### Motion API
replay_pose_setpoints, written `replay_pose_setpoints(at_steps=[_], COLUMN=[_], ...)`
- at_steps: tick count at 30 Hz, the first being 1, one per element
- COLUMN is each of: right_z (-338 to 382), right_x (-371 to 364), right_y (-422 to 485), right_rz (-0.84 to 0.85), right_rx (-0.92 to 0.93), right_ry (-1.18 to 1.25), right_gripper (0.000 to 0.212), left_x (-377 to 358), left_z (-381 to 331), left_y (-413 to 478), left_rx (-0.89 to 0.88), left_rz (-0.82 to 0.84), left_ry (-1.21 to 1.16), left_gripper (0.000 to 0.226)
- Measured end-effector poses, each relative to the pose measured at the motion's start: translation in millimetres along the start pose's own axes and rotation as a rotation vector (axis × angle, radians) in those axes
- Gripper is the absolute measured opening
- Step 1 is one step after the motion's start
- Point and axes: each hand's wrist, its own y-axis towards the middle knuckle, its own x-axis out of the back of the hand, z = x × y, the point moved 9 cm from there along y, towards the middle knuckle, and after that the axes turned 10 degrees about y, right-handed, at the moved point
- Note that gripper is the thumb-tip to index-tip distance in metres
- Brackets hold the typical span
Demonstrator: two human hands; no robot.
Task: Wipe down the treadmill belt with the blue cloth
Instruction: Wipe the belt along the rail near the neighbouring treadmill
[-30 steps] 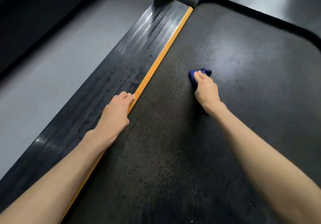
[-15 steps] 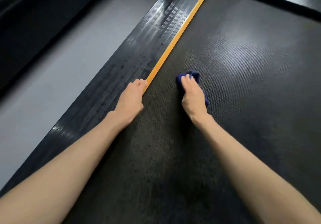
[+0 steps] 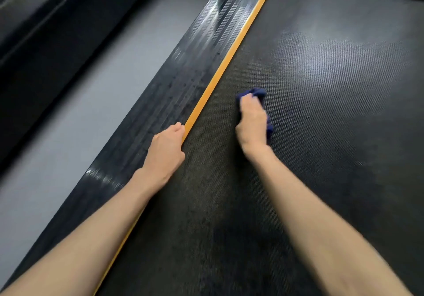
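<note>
Cloth (image 3: 254, 93) bunched under right hand (image 3: 252, 121) grip, pressed on belt (image 3: 332, 112).

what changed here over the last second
The right hand slid the blue cloth leftward across the belt, closer to the orange strip and the left hand. It kept hold of the cloth throughout. The left hand stayed braced at the strip's edge; nothing was picked up or let go.
</note>
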Motion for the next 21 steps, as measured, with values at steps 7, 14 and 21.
replay_pose_setpoints(at_steps=[7, 14, 21], right_z=[71, 24, 63], right_x=[-55, -16, -43], right_y=[-125, 15, -130], right_rz=[0.626, 0.139, 0.589], right_rx=[0.956, 0.118, 0.819], right_ry=[-0.027, -0.157, -0.070], right_gripper=[0.043, 0.047, 0.046], left_x=[-1, -10, -17], left_z=[20, 17, 13], left_y=[11, 3, -4], left_rx=[0.044, 0.014, -0.007], left_rz=[0.090, 0.183, 0.177], left_ry=[-0.088, -0.124, -0.061], left_gripper=[0.057, 0.068, 0.077])
